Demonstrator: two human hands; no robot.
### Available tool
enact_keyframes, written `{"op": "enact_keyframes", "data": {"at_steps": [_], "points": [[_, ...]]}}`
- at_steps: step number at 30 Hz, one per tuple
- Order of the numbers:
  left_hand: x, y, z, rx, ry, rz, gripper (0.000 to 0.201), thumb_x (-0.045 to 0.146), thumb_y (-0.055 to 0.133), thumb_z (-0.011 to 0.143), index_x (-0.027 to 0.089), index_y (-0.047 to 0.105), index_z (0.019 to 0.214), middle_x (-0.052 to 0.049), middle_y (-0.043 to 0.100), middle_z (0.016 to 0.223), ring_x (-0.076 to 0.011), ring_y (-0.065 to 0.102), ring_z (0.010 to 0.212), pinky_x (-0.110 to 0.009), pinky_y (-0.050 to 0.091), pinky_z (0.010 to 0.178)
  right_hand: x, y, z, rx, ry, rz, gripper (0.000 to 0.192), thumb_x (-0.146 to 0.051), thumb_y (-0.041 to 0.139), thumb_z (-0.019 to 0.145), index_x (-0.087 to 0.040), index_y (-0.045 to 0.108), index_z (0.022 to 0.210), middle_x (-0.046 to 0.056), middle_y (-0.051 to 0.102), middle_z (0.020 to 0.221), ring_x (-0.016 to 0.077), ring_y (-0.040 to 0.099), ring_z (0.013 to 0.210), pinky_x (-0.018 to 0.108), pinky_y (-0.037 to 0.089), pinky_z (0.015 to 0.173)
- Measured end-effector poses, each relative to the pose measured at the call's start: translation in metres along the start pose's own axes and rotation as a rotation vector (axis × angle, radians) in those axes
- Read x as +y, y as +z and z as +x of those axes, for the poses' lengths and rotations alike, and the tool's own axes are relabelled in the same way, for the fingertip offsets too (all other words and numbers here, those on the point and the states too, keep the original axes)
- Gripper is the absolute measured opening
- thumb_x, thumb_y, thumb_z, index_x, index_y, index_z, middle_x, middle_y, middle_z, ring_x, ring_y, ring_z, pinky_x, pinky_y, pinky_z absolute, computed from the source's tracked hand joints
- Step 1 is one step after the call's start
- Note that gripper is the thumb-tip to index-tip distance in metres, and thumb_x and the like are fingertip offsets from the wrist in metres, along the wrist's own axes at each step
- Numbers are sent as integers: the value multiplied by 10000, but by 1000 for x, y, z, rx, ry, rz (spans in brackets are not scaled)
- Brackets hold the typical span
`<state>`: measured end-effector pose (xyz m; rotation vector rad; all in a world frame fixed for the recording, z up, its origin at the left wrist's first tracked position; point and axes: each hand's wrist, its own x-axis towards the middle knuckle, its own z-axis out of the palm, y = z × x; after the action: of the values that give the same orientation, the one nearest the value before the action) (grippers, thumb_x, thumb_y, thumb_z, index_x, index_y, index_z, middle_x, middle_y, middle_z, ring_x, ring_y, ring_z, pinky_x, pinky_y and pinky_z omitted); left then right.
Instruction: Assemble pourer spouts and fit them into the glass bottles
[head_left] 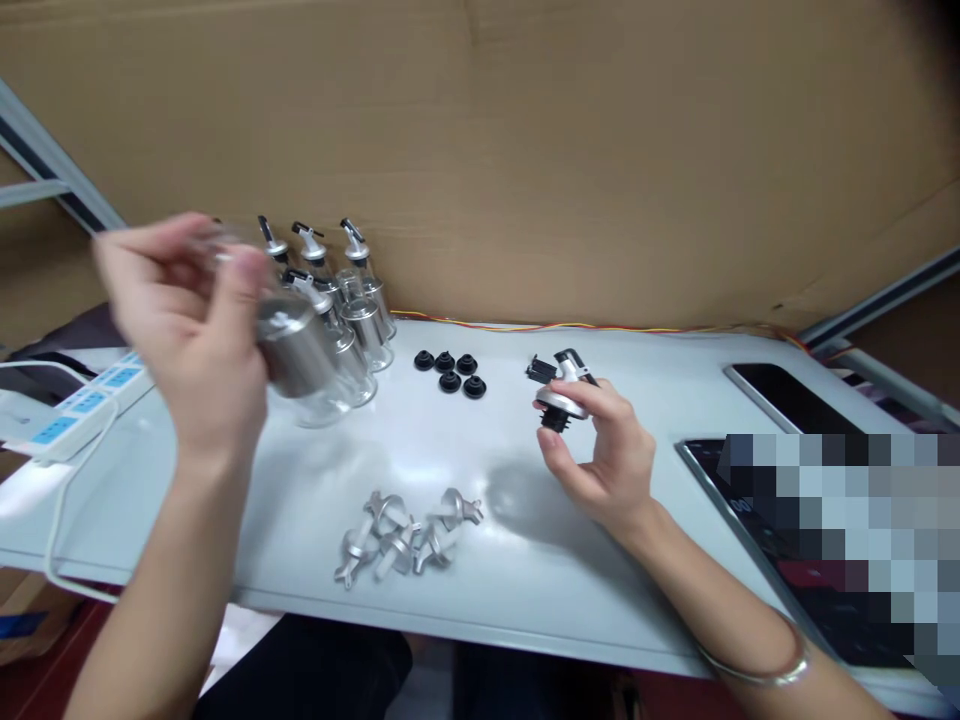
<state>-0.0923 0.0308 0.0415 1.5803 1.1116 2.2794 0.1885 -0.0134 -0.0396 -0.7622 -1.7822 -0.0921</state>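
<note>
My left hand point(187, 320) is raised over the left side of the white table point(525, 560) and grips a glass bottle with a steel sleeve point(296, 355); the hand is blurred by motion. My right hand point(600, 450) rests near the table's middle, holding a silver pourer cap with a black spout and stopper point(562, 395) between thumb and fingers. Behind the held bottle stand several finished bottles with pourer caps point(360, 300). Several black rubber stoppers point(450, 370) lie in a cluster between my hands. A pile of silver pourer tops point(405, 535) lies near the front edge.
A cardboard wall point(525, 150) backs the table. A white power strip point(82, 405) with cable lies at the left edge. A dark tablet point(787, 395) and a second dark screen point(750, 520) lie at the right. Coloured wires point(600, 327) run along the back edge.
</note>
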Motion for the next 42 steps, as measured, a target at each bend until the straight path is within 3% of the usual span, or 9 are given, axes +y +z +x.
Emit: {"op": "enact_keyframes", "data": {"at_steps": [2, 5, 9, 16, 22, 28, 34, 39, 42], "points": [[6, 22, -22, -166, -57, -100, 461, 423, 806, 670, 189, 516, 941, 18, 588, 835, -121, 598, 744, -278, 499, 726, 0, 0, 0, -13, 15, 15, 370, -129, 560, 837, -244, 509, 1184, 49, 637, 882, 205, 612, 713, 332, 506, 606], [12, 44, -55, -379, -370, -182, 326, 302, 755, 727, 200, 528, 937, -6, 636, 871, -145, 639, 827, -287, 518, 753, -1, 0, 1, -28, 7, 23, 389, -79, 535, 832, -240, 527, 1186, 57, 644, 902, 204, 613, 736, 340, 523, 630], [14, 56, -82, -513, -536, -248, 296, 237, 726, 718, 207, 511, 919, -6, 636, 916, -149, 639, 915, -291, 513, 835, -3, -1, 4, -33, -12, 8, 411, -69, 526, 833, -260, 537, 1196, 48, 663, 916, 207, 623, 745, 349, 535, 647], [16, 55, -94, -695, -592, -265, 317, 258, 747, 723, 203, 536, 953, -30, 659, 971, -182, 648, 978, -329, 487, 920, -5, -1, 3, -41, 12, 15, 433, -99, 546, 844, -240, 518, 1252, 70, 678, 961, 207, 626, 752, 340, 538, 647], [15, 58, -98, -778, -640, -407, 331, 198, 749, 723, 201, 531, 970, -41, 682, 977, -174, 652, 999, -302, 500, 895, -4, -2, -1, -118, -21, 81, 616, -111, 496, 824, -199, 387, 1424, 145, 631, 1177, 266, 636, 970, 395, 561, 744], [12, 64, -98, -823, -750, -512, 304, 155, 748, 702, 194, 504, 879, -23, 685, 927, -144, 650, 931, -271, 490, 852, -6, -1, 8, -117, -11, 149, 802, -210, 600, 809, -213, 213, 1512, 179, 437, 1436, 331, 531, 1215, 495, 523, 921], [5, 61, -102, -862, -662, -516, 520, 165, 724, 744, 262, 441, 1170, -23, 675, 972, -166, 638, 972, -281, 484, 844, -12, 4, 29, -199, -92, 114, 721, -193, 602, 847, -219, 271, 1487, 168, 446, 1433, 305, 498, 1253, 469, 508, 959], [-3, 58, -105, -932, -350, -427, 561, 182, 640, 829, 299, 384, 1314, -52, 639, 1089, -158, 619, 941, -268, 471, 799, -10, 14, 28, -128, -108, 80, 555, -182, 605, 868, -242, 414, 1386, 100, 645, 1142, 242, 629, 956, 364, 576, 738], [-4, 59, -106, -940, -274, -382, 547, 145, 589, 858, 307, 380, 1337, -25, 643, 1000, -138, 615, 889, -247, 457, 767, -9, 19, 25, -61, -84, 85, 482, -167, 607, 869, -254, 471, 1324, 70, 666, 1055, 211, 633, 851, 321, 564, 666]]}}
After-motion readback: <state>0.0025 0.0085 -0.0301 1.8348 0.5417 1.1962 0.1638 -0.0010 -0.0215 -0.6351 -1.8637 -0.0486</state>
